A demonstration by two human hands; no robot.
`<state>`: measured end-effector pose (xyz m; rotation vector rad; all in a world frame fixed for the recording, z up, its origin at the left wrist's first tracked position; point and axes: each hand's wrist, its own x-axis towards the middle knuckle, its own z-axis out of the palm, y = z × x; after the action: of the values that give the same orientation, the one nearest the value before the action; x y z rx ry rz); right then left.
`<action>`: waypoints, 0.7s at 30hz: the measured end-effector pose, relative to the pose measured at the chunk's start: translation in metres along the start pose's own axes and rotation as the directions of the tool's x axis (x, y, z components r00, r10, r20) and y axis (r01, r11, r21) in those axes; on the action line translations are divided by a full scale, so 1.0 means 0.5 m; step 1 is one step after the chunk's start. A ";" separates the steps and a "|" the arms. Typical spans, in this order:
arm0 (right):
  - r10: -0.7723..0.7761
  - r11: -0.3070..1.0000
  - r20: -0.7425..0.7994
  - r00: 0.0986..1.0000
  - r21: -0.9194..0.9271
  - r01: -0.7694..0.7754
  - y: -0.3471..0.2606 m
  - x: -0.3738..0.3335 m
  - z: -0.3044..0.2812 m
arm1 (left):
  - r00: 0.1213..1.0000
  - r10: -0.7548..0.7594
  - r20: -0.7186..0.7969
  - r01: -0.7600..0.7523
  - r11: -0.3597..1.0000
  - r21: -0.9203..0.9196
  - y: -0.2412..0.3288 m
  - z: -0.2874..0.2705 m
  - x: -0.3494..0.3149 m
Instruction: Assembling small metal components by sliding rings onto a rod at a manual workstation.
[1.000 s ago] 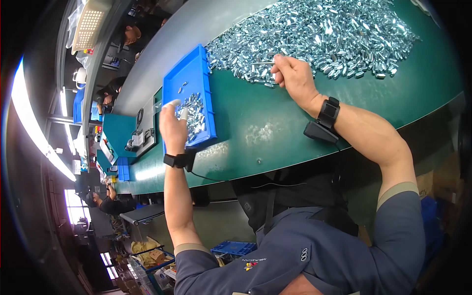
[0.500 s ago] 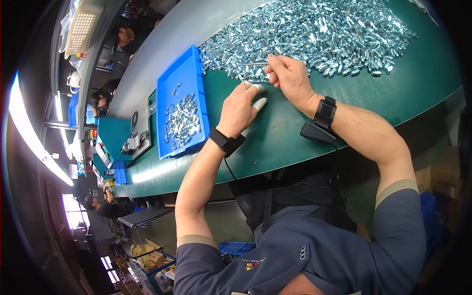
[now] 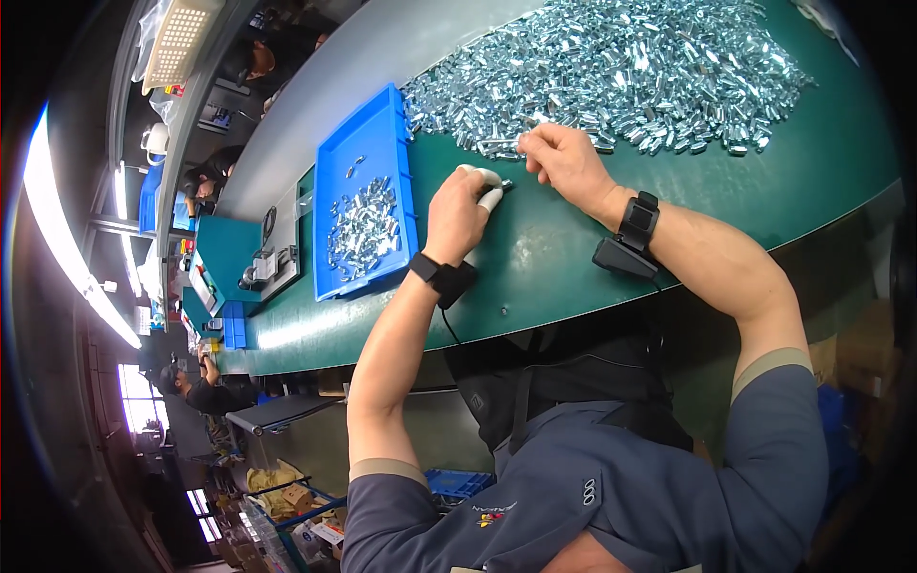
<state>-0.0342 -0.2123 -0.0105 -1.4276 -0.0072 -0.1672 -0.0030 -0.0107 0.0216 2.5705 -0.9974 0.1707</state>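
My left hand, with white covers on its fingertips, is closed in a pinch on a small shiny metal part just above the green tabletop. To its right, my right hand pinches a thin metal rod that points left, at the near edge of a large heap of small silvery metal parts. Left of my left hand is a blue tray with a smaller pile of similar parts in it. The two hands are apart.
The green table curves across in front of me. Past the tray stand a small device on a grey plate and a small blue bin. Other people are at work farther left. A white perforated basket stands on a shelf.
My left hand has drawn back from the heap's edge and closed its fingers on a small metal part. My right hand, still with the rod, has moved slightly lower.
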 end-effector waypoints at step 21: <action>0.026 0.997 0.129 0.991 -0.077 -0.017 -0.001 -0.007 0.001 | 0.980 -0.179 -0.087 0.142 0.935 -0.324 -0.007 -0.052 -0.028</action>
<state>-0.0378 -0.2116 -0.0102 -1.5120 -0.0935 -0.0569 -0.0106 0.0104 0.0412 2.3047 -0.7031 0.1037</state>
